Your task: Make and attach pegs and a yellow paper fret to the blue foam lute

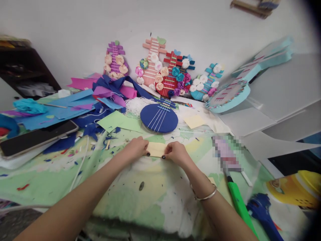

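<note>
A small strip of pale yellow paper lies between my two hands, low over the table covering. My left hand pinches its left end, and my right hand pinches the right end. Just beyond it sits a dark blue paper lute with white strings and coloured bars. Another pale yellow paper piece rests to the right of the lute. Light green paper is on its left.
Several flower-decorated paper lutes lean on the wall. Blue paper sheets, white string and a phone crowd the left. At right are a green-handled tool, a blue tool and a yellow container.
</note>
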A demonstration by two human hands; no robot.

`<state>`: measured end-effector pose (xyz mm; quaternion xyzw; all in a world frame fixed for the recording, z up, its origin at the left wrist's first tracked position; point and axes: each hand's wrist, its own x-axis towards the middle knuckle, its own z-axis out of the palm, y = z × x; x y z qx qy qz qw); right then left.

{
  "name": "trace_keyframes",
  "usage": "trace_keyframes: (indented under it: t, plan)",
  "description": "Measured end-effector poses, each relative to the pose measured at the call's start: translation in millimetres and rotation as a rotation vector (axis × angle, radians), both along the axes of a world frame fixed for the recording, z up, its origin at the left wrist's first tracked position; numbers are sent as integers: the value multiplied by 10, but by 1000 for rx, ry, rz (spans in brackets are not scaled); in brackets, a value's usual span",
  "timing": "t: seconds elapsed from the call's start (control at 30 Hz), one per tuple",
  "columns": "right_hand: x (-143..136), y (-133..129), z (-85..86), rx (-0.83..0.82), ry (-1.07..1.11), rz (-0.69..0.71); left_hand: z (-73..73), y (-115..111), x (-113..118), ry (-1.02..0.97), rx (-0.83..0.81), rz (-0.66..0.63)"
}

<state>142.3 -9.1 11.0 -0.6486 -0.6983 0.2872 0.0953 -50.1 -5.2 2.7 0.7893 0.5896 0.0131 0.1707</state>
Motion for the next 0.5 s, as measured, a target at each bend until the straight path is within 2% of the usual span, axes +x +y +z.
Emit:
trace_keyframes:
  t: [0.27, 0.5]
  plan:
    - [-27, 57, 9, -29, -57, 52, 28, 52, -36, 17, -91, -75]
    - [-100, 77, 22, -9, -174, 43, 38, 56, -6, 63, -110, -83]
